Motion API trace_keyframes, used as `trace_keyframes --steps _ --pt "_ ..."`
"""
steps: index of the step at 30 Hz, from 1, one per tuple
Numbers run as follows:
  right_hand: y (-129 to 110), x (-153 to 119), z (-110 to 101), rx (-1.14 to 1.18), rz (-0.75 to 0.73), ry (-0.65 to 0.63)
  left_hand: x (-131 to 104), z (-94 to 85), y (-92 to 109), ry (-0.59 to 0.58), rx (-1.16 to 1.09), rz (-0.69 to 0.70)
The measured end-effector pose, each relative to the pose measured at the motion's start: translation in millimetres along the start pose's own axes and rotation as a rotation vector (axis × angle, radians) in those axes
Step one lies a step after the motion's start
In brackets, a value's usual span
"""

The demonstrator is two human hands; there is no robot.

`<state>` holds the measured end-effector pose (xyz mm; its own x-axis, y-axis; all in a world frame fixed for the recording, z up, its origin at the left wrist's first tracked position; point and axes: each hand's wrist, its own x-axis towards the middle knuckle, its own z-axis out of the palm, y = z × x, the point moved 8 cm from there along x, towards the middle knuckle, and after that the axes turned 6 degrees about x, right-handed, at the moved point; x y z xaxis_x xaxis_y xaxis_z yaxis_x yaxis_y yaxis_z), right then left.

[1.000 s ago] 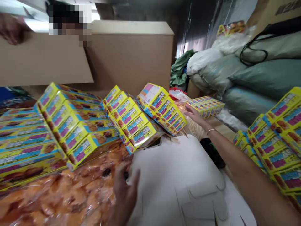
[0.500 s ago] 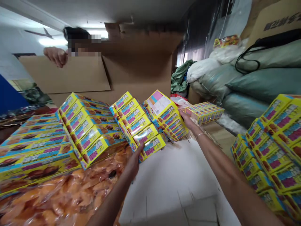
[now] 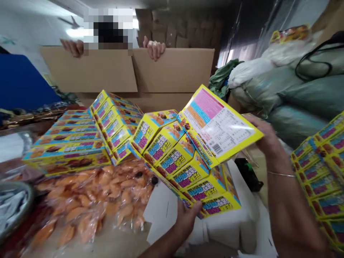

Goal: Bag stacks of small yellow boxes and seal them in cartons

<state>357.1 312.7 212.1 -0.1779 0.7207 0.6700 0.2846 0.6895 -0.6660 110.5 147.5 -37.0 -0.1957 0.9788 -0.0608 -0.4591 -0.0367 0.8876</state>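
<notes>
My left hand (image 3: 188, 218) is closed at the near lower corner of a slanted row of yellow snack boxes (image 3: 185, 172), its thumb on the front. Above the right part of that row, my right hand (image 3: 264, 134) grips a yellow snack box (image 3: 217, 122) by its far right edge. The printed back panel, with a barcode, faces me, and its lower left edge meets the row. Whether more boxes lie behind it is hidden. White cartons (image 3: 223, 229) lie beneath the row.
More snack boxes (image 3: 72, 141) stand at left, others (image 3: 319, 182) at far right. Wrapped orange pieces (image 3: 115, 200) cover the table's front left. Across from me a person's hands (image 3: 156, 50) hold a large cardboard carton (image 3: 172, 71). Sacks (image 3: 306, 104) pile up at right.
My right hand has turned its snack box so the back panel faces me, and moved it over the row. The view has shifted; the other person's second hand now shows on the carton.
</notes>
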Motion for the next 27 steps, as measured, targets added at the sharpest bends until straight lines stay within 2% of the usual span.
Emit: trace_keyframes --steps 2,3,6,9,13,15,16,17,18,19,20,21,22,24,25,26,27 --pt "-28.5 -2.9 1.7 -0.053 -0.118 -0.171 -8.9 9.5 -21.8 -0.04 -0.09 -0.068" --pt "-34.8 -4.8 2.1 -0.053 -0.137 -0.216 -14.0 14.3 -32.5 -0.059 -0.126 -0.102" --pt "-34.5 -5.7 8.2 -0.064 -0.116 -0.269 -29.4 25.9 -59.0 -0.091 -0.153 -0.156" --pt "-34.4 0.7 25.1 -0.083 -0.104 -0.352 -40.3 44.3 -89.8 -0.193 -0.122 -0.257" --pt "-49.8 2.5 40.4 -0.101 -0.086 -0.42 -55.4 72.1 -136.4 -0.315 -0.162 -0.604" --pt "-59.3 -4.4 42.6 -0.131 -0.102 -0.434 -74.1 82.5 -136.5 -0.421 -0.153 -0.823" --pt "-62.8 -8.4 43.0 -0.152 -0.114 -0.441 -87.9 86.2 -124.6 -0.536 -0.118 -0.924" --pt "-64.9 -11.9 42.8 -0.173 -0.123 -0.448 -102.9 86.1 -104.0 -0.677 -0.058 -0.999" --pt "-65.7 -14.1 42.2 -0.188 -0.126 -0.455 -116.3 82.8 -74.0 -0.851 0.013 -1.014" --pt "-65.7 -14.9 41.3 -0.198 -0.123 -0.462 -122.3 74.8 -36.8 -0.993 0.094 -0.934" --pt "-65.6 -14.6 40.6 -0.204 -0.117 -0.475 -116.9 61.4 5.0 -1.037 0.169 -0.775" --pt "-66.8 -13.6 40.3 -0.206 -0.113 -0.49 -102.7 43.2 49.2 -0.998 0.224 -0.594" --pt "-70.6 -12.1 40.5 -0.213 -0.115 -0.498 -71.3 12.9 97.9 -0.747 0.265 -0.349" --pt "-91.2 -10.2 43.1 -0.247 -0.162 -0.464 -14.5 -75.8 200.2 -0.064 0.31 0.167" --pt "-108.8 -10.9 47.1 -0.269 -0.204 -0.418 2.4 -119.8 235.6 0.23 0.289 0.326" --pt "-130.6 -13.5 54.5 -0.282 -0.253 -0.364 19.4 -157.3 253.0 0.444 0.241 0.361" --pt "-155.3 -17.8 65.9 -0.271 -0.304 -0.305 41.2 -185.1 254.2 0.545 0.19 0.274"
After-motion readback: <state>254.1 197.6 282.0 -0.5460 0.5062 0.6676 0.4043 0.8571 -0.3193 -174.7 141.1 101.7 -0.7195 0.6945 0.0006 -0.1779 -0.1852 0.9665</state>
